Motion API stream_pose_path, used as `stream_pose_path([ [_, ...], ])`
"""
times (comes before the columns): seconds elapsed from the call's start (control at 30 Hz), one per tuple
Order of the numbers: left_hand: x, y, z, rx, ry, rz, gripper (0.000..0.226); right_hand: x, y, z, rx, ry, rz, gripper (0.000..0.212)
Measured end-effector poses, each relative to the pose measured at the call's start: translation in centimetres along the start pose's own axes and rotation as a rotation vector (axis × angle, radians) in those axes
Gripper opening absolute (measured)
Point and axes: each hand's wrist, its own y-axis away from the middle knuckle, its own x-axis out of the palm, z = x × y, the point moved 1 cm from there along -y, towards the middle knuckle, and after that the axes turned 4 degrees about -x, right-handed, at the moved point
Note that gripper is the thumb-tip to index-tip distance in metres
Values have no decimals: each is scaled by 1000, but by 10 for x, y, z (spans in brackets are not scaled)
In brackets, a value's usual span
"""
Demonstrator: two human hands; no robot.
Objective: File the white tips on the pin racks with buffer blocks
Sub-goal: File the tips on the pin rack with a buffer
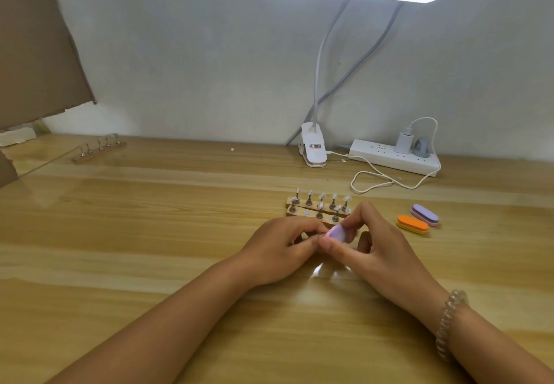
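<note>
Lilac buffer block (337, 233), rounded and shiny, is pinched by the right hand (378, 244). The left hand (278, 248) curls at its end; what it holds is hidden.

A glossy wooden table (150, 233) is being used as the work surface, glare being thrown back off its planks. Right of centre, two wooden pin racks, back (290, 203) and front (299, 213), are being kept touching side by side, white tips being carried on their upright pins. Just to their right, an orange buffer block (413, 224) and a purple buffer block (425, 215) are being left lying together. A third pin rack (99, 151) is being kept well apart at the far left. Along the back edge, a lamp's white clip (313, 151) and a white power strip (389, 160) are being supported, a white cable (371, 173) being looped in front.
</note>
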Motion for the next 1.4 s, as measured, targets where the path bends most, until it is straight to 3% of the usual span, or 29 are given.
stream_pose_path([
  [0.07,0,-1,0,-17,5,-11,20,1,1,0,-19,24,45,45],
  [0.23,-1,0,-3,-13,-23,-4,24,-1,-5,-1,68,-84,-47,50],
  [0.4,-3,0,-4,-38,59,-32,24,1,1,0,36,-49,47,49],
  [0.6,-3,0,-5,-16,52,-2,26,-1,-3,-2,105,-90,-41,55],
  [0.73,-3,0,-4,-21,69,-20,24,2,1,0,34,21,32,51],
  [1.0,-3,1,-5,-11,145,-33,19,-4,-6,-6,146,-115,-180,54],
  [1.17,-2,-2,-1,-13,100,-28,17,3,1,0,29,-56,16,48],
  [1.3,-2,-1,-2,17,76,-14,15,-1,-6,-5,81,-106,-129,38],
  [1.4,-2,-1,-1,4,70,-16,16,-1,-1,0,14,-77,-59,43],
])
